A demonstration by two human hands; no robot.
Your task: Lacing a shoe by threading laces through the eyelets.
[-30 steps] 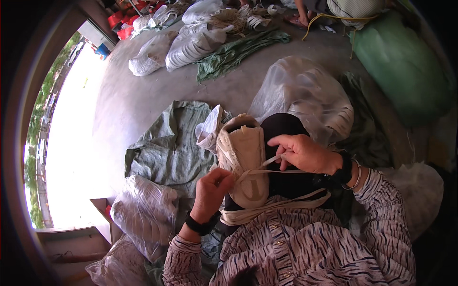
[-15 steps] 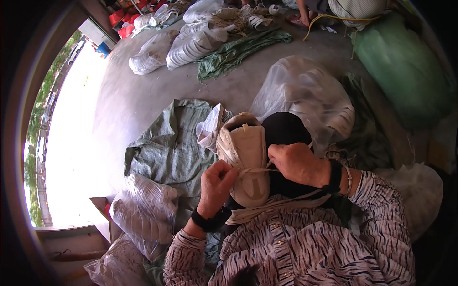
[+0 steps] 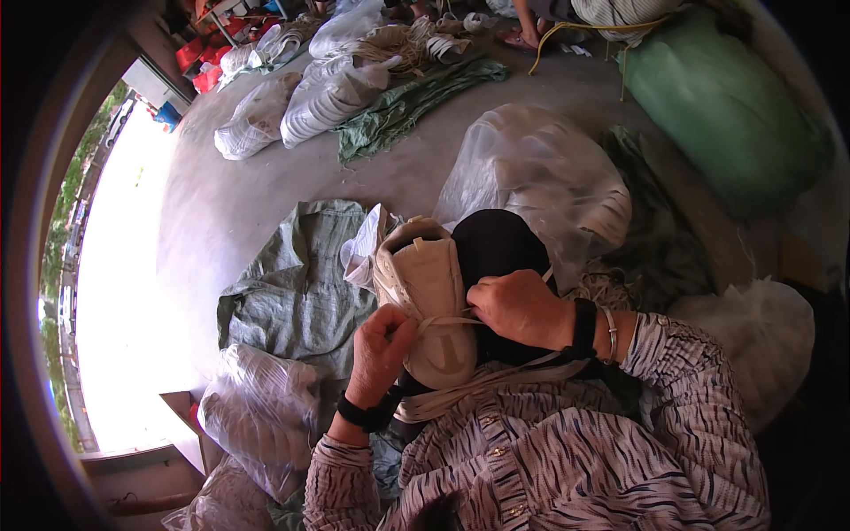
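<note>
A cream shoe [image 3: 432,270] rests in my lap with its toe toward me and its opening facing away. Across it, just above the toe cap, runs a pale flat shoelace [image 3: 445,319]. My left hand [image 3: 376,350] pinches the lace at the shoe's left edge. On the other side, my right hand [image 3: 524,307] is closed on the lace, its fingertips partly hidden. A bunch of loose pale laces [image 3: 474,388] lies across my lap below the toe. Beside the shoe is a rounded black shape [image 3: 502,243], apparently my knee.
A clear plastic bag of pale shoe parts [image 3: 540,181] stands beyond my knees. Green woven sacking [image 3: 297,283] and another filled bag [image 3: 258,407] lie to my left. A large green sack [image 3: 722,111] is at far right. Another person's foot [image 3: 518,37] shows near the top.
The view has shifted, so the surroundings sit further left in it. My right hand has come slightly closer to the shoe. Both hands keep hold of the lace.
</note>
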